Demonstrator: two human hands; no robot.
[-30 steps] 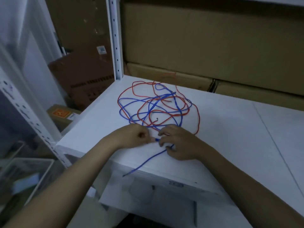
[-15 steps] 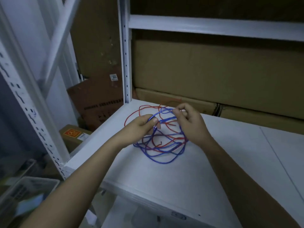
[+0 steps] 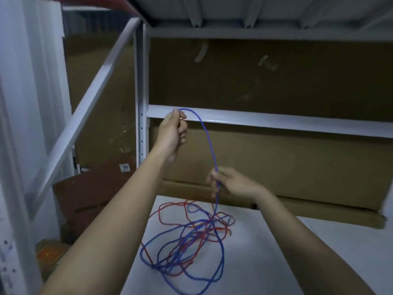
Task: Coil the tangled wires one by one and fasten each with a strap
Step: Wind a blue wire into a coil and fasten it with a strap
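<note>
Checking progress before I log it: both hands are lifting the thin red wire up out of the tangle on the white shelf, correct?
Not quite. The head view shows both hands, left and right, lifting the thin blue wire; the thin red wire stays in the tangle on the white shelf.

wires on shelf, boxes behind

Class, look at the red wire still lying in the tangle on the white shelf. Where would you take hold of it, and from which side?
Probably best: pinch the red wire at its far-left loop, coming down from above on the left. That loop lies alone on the white shelf, clear of the blue wire that the left hand and right hand hold up; nearer the middle the two cross repeatedly.
</note>
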